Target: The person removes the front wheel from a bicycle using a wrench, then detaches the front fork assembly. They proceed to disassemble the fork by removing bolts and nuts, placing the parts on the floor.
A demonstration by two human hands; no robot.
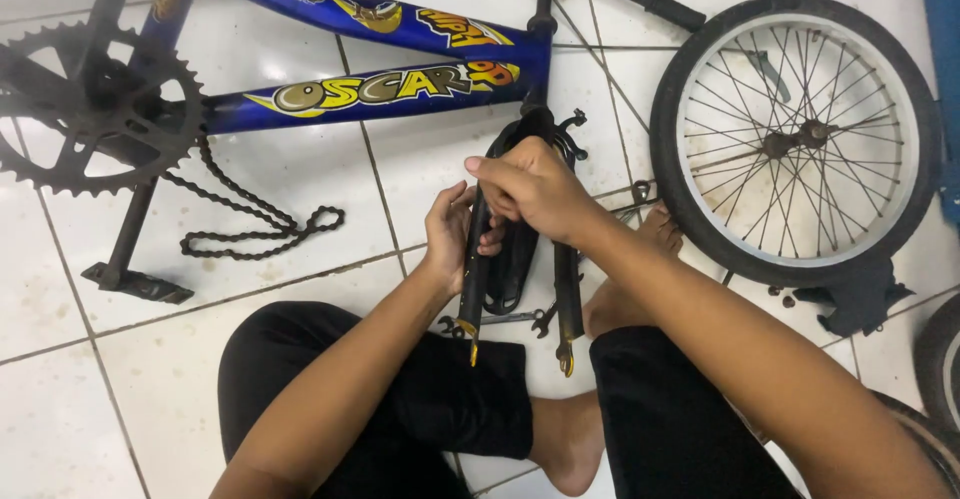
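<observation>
A blue bicycle frame (380, 89) lies on the white tiled floor, its black front fork (568, 289) pointing toward me. My left hand (448, 234) wraps around the fork's left leg. My right hand (530, 187) grips the upper part of the fork near its crown, fingers closed over it. A black curved mudguard (512, 264) sits between the fork legs. The fork tips rest between my knees.
A loose spoked wheel (795, 139) with a black tyre lies at the right. The chainring (95, 109), crank, pedal (135, 281) and slack chain (255, 224) lie at the left. Small wrenches (515, 317) rest under the fork. Another tyre edge (940, 359) shows at far right.
</observation>
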